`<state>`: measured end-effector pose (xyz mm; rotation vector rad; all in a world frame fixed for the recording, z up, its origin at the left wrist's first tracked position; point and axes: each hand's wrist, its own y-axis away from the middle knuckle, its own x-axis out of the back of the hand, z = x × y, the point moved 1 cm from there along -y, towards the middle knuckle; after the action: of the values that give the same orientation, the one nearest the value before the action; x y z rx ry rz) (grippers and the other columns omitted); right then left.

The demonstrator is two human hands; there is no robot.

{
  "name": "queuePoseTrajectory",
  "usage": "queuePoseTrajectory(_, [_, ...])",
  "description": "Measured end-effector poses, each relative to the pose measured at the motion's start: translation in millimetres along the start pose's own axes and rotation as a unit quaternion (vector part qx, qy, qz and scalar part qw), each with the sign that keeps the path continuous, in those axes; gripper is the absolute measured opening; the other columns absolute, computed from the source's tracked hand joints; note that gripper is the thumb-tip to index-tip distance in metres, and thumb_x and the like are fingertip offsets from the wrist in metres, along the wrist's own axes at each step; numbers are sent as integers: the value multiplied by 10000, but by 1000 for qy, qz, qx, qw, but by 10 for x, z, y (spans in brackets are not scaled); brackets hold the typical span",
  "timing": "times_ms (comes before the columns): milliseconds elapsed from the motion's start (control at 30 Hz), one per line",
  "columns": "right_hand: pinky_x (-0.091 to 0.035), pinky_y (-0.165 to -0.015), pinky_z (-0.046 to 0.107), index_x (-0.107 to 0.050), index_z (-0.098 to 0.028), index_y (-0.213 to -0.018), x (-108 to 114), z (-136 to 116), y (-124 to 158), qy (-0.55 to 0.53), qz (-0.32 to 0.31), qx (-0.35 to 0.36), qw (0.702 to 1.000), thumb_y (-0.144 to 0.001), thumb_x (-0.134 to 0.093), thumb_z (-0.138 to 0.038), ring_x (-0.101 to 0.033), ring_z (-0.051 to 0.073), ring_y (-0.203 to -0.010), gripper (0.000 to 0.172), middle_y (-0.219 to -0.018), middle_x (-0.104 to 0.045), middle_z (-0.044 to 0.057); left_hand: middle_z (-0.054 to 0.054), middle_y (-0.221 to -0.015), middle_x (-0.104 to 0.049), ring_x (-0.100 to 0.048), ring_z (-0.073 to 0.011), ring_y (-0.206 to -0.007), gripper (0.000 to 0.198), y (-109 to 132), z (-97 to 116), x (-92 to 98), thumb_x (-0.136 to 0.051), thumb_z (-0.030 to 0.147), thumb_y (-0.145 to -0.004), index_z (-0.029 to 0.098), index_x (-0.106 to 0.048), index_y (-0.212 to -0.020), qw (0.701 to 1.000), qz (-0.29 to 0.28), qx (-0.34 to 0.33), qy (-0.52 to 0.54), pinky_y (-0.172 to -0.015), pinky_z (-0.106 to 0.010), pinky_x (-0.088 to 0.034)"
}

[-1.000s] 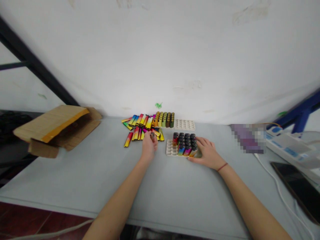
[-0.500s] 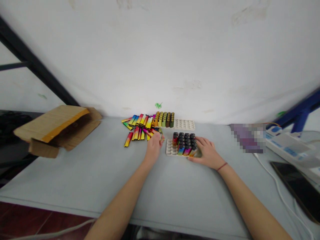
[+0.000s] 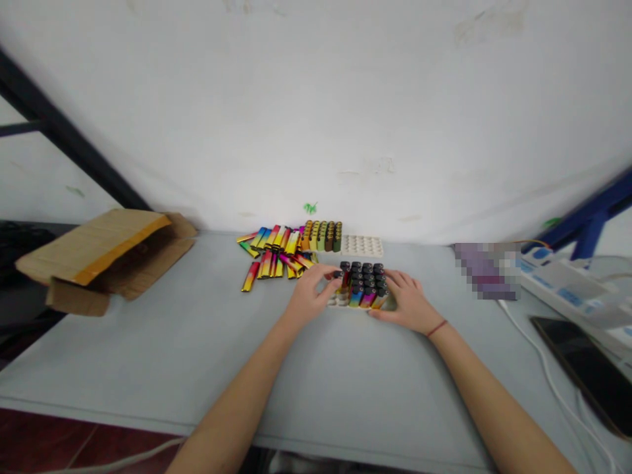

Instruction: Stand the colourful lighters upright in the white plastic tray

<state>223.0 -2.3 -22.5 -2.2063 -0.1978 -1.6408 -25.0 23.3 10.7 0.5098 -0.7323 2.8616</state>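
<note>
A white tray with round holes (image 3: pixel 339 303) holds several upright black-topped lighters (image 3: pixel 367 283) in shiny coloured cases. At its left end, my left hand (image 3: pixel 312 289) pinches a black-topped lighter (image 3: pixel 338 274); its lower part is hidden behind my fingers. My right hand (image 3: pixel 407 301) steadies the tray's right end, thumb along the front and fingers around the far side beside the lighters. Behind my left hand lies a loose pile of shiny multicoloured cases (image 3: pixel 269 263). Upright gold and green pieces (image 3: pixel 323 236) stand in rows next to the pile.
A second white holed tray (image 3: pixel 363 245) sits by the wall. An opened cardboard box (image 3: pixel 113 250) lies at the left. On the right are a blurred-out purple item (image 3: pixel 486 271), a white power strip (image 3: pixel 563 283), a dark phone (image 3: pixel 582 368) and a white cable (image 3: pixel 546 362).
My left hand has moved right from the pile to the tray's left end, bringing a lighter. My right hand stays at the tray; the view has shifted slightly.
</note>
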Motion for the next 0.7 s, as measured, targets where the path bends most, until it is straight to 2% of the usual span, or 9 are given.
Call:
queuePoseTrajectory(133, [-375, -973, 512, -493, -212, -1356, -1, -4, 0, 6, 4, 2, 1000, -743, -587, -679, -451, 356, -1228, 776, -1380, -509, 154, -60, -892, -713, -620, -222, -859, 175, 3, 14, -13, -652, 327, -778, 238, -722, -911, 1000, -19, 16, 0, -884, -351, -439])
queuePoseTrajectory(333, [-378, -969, 512, -490, -220, -1362, -6, 0, 0, 5, 9, 8, 1000, -741, -582, -688, -455, 357, -1223, 782, -1371, -517, 149, -55, -866, -718, -619, -237, -875, 185, -8, -18, 4, -690, 348, -749, 257, -736, -902, 999, -11, 42, 0, -910, -362, -423])
queuePoseTrajectory(533, [-374, -971, 500, -508, -184, -1326, 1, -3, -6, 6, 1, 5, 1000, -747, -568, -697, -447, 345, -1222, 775, -1374, -509, 152, -52, -849, -711, -626, -233, -860, 202, -4, -65, 7, -716, 330, -750, 262, -729, -939, 999, -12, 2, -46, -905, -363, -413])
queuePoseTrajectory(700, [-363, -987, 495, -501, -150, -1327, -1, -5, -5, 7, -8, 2, 1000, -750, -572, -690, -436, 338, -1230, 794, -1380, -500, 155, -71, -943, -711, -631, -220, -907, 172, -5, -38, -5, -636, 326, -833, 244, -710, -965, 990, -37, -74, -115, -881, -346, -424])
